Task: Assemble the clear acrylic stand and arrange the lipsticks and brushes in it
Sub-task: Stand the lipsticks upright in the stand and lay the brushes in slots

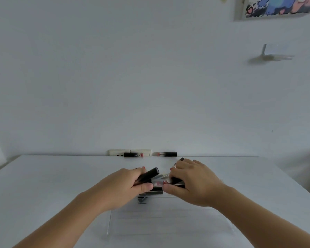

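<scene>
Two hands are working together at the middle of the white desk (43, 185). The left hand (127, 185) is curling round a black cylindrical lipstick tube (148, 174), its free end tilting up and away from the thumb. Between the hands, a small cluster of further dark tubes (157, 191) is lying, too blurred to count. The right hand (191, 183) is gripping another black tube (177, 163) whose tip is poking out beyond its fingers. Just nearer than both hands, a clear acrylic stand panel (168, 222) is lying flat on the desk; whether it is joined to other pieces cannot be told. Beyond the hands, at the desk's far edge, two black lipsticks with pink ends (132, 154) are waiting. The arranging seems barely begun; no brushes are identifiable.
</scene>
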A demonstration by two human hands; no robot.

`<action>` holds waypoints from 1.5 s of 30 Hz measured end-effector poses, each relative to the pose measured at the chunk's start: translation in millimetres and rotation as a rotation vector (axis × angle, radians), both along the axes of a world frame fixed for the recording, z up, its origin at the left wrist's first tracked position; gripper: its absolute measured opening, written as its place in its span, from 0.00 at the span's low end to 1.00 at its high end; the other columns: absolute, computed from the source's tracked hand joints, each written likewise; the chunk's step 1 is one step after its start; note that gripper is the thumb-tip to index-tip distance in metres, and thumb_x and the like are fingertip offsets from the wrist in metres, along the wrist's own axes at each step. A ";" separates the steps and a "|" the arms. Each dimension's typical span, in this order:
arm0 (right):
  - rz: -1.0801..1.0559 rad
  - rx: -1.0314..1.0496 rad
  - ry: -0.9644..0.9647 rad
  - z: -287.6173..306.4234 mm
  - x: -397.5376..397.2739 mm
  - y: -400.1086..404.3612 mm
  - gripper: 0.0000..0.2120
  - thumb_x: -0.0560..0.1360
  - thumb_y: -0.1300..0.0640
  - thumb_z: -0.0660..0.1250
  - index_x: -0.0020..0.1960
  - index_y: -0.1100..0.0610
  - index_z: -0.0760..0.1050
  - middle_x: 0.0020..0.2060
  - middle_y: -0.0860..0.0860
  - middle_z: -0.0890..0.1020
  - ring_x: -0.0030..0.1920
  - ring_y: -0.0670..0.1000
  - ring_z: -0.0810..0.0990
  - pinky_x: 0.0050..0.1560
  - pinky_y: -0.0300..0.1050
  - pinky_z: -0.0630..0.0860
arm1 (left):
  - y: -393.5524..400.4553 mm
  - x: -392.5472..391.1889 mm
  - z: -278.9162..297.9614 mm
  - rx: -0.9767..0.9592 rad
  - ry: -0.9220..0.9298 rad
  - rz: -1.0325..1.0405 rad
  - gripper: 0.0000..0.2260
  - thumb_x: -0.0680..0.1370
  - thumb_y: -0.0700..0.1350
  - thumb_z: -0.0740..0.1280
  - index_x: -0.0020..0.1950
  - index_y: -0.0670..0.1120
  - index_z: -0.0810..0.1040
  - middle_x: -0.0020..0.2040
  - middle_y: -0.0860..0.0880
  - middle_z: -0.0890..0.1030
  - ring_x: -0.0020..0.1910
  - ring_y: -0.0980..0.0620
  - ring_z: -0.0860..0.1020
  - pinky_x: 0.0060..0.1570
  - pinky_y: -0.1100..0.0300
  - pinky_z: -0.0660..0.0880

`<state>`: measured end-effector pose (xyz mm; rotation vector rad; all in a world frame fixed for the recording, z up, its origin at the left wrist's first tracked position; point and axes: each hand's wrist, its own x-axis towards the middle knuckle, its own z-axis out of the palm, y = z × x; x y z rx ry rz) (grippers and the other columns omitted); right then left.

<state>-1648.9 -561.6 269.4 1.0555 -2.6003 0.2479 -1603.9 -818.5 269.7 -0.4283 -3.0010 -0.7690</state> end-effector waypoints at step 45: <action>-0.133 0.207 -0.625 29.9 -114.1 27.1 0.47 0.60 0.27 0.73 0.75 0.33 0.58 0.75 0.36 0.63 0.72 0.43 0.65 0.70 0.47 0.64 | -22.3 -32.8 10.2 0.074 -0.015 0.090 0.26 0.67 0.79 0.54 0.60 0.73 0.74 0.54 0.69 0.79 0.52 0.67 0.79 0.55 0.60 0.76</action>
